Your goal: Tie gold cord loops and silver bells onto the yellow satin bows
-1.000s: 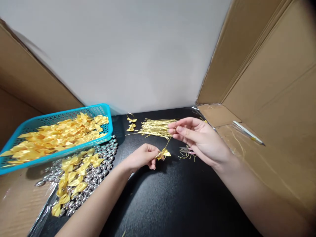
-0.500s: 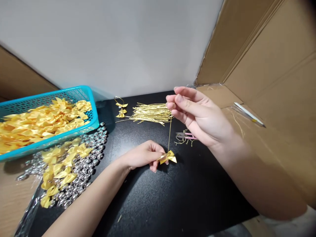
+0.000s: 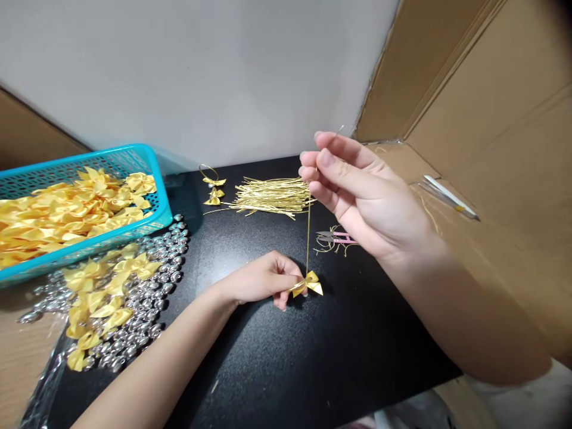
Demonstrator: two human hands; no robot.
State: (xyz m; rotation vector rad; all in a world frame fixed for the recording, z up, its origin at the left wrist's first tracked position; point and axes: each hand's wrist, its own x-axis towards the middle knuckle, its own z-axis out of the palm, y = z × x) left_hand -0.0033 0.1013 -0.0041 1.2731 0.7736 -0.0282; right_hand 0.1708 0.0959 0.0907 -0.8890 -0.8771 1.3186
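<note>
My left hand (image 3: 261,280) rests on the black tabletop (image 3: 313,357) and pinches a small yellow satin bow (image 3: 309,284) between thumb and fingers. A thin gold cord (image 3: 308,232) runs straight up from the bow to my right hand (image 3: 357,190), which is raised above the table and pinches the cord's upper end together with a thin needle-like tip that sticks out above the fingers. Behind the hands lies a bundle of cut gold cords (image 3: 270,195).
A blue plastic basket (image 3: 158,196) full of yellow bows sits at the left, with loose bows and silver beads (image 3: 167,253) in front of it. Two finished bows with loops (image 3: 213,187) lie near the bundle. Small scissors (image 3: 335,238) and cord scraps lie right of centre. Cardboard walls stand on both sides.
My right hand has risen and drawn the gold cord taut and longer above the bow. My left hand keeps its pinch on the bow at about the same spot.
</note>
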